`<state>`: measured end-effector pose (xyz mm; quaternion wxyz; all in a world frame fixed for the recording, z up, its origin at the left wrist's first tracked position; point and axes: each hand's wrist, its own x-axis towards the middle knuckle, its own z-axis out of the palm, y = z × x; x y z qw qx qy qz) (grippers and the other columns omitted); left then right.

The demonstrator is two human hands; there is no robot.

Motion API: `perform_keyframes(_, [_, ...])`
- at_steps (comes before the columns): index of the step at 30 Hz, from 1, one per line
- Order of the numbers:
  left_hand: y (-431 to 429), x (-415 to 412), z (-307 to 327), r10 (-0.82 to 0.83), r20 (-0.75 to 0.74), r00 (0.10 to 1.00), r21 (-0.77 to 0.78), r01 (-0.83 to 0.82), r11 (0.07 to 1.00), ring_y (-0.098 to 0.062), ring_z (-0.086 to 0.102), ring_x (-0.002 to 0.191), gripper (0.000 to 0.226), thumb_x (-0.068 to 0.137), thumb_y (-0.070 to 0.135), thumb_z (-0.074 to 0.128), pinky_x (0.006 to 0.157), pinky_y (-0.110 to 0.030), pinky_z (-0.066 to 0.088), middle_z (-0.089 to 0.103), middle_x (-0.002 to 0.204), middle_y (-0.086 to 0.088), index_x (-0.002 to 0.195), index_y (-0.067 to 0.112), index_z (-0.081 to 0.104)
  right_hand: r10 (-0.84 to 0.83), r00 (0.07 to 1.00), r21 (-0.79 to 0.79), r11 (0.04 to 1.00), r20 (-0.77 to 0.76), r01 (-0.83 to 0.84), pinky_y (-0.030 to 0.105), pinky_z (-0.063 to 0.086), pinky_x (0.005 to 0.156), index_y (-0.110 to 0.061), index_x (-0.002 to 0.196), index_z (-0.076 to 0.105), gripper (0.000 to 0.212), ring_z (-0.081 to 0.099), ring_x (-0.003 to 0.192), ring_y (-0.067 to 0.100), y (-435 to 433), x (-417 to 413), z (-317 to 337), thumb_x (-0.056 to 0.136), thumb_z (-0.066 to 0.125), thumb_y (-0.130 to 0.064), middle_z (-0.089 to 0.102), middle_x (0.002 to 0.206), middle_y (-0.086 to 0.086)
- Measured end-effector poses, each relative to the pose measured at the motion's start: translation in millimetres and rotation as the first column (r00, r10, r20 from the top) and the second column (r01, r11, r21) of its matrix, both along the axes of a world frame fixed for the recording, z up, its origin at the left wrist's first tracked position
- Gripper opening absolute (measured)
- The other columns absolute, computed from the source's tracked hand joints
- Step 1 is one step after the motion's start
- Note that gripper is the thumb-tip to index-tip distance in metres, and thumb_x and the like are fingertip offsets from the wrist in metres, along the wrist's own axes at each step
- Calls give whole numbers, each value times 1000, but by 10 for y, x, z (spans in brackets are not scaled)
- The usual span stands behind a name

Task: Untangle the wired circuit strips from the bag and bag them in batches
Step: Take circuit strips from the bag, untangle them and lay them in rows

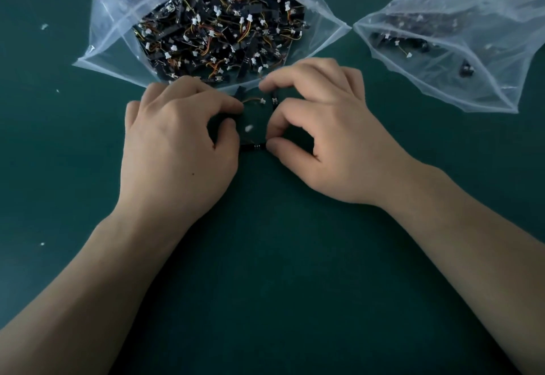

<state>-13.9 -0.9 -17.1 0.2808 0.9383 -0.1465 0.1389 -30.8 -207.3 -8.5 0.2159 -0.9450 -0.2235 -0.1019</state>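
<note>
I'm working at what is looking like electronics workshop or packing bench. Worktop is wearing dark green mat. Bulk zip bag is bulging with wired circuit strips at far side, second zip bag lying far right, white scraps dotting left side.

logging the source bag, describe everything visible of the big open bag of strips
The big open bag is clear, crinkled plastic lying on the dark green table, its wide mouth open toward the person. Inside sits a dense tangle of black circuit strips with orange and yellow wires and white connectors. Its right corner nearly meets a second bag; the left hand lies at its front lip, contact unclear.
</note>
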Motion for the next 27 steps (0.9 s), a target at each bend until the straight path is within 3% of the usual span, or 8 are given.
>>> perform_keyframes(3, [21,10,-7,-14,-22,1000,-43,13,999,-26,61,98,20,94,21,67,94,-50,51,69,109,8,110,26,78,-21,1000,50,998,-17,22,28,19,111,-23,85,65,9,43,134,13,4,-9,12,92,66,-27,58,137,-8])
perform_keyframes(6, [16,9,8,8,-49,999,-99,-12,995,-17,59,80,18,92,22,70,78,-44,55,67,97,15,107,31,74,-37,998,85,996,-40,40,27,19,111,-24,80,59,8,43,132,11,-3,-11,38,87,60,-26,59,135,-9])
perform_keyframes(11, [-6,-16,64,44,-113,993,-193,-66,979,-7,59,67,25,89,26,59,62,-36,54,65,84,20,111,36,67,-16,1000,28,999,-22,17,32,19,111,-26,77,54,9,43,135,16,22,-19,35,84,59,-25,59,137,-6])
perform_keyframes(16, [-27,-42,82,50,-142,989,-94,-64,994,-9,57,66,26,88,27,56,63,-37,52,62,73,13,110,35,69,-38,999,3,999,15,38,34,21,112,-23,84,64,7,43,137,17,14,-13,24,89,65,-27,57,140,-7])
perform_keyframes(19, [-23,-42,89,60,-135,989,-67,-69,995,-18,57,68,36,88,24,54,61,-36,46,61,73,11,121,31,65,-27,1000,14,1000,-12,27,32,20,112,-23,88,69,3,43,137,16,12,-1,23,88,67,-21,58,139,-8])
perform_keyframes(22, [-24,-54,114,55,-132,990,-33,-60,998,-23,56,73,43,90,19,55,62,-36,42,61,78,9,130,31,60,-20,999,34,999,-44,21,30,18,112,-23,87,72,16,44,135,15,6,4,19,82,64,-10,59,136,-8])
perform_keyframes(27, [-19,-36,92,76,-130,989,-32,-80,996,-21,55,83,27,89,19,57,66,-34,39,59,99,11,112,31,63,-27,998,47,998,-52,29,30,19,111,-24,80,68,18,43,135,15,-3,0,42,77,67,-6,59,137,-8])
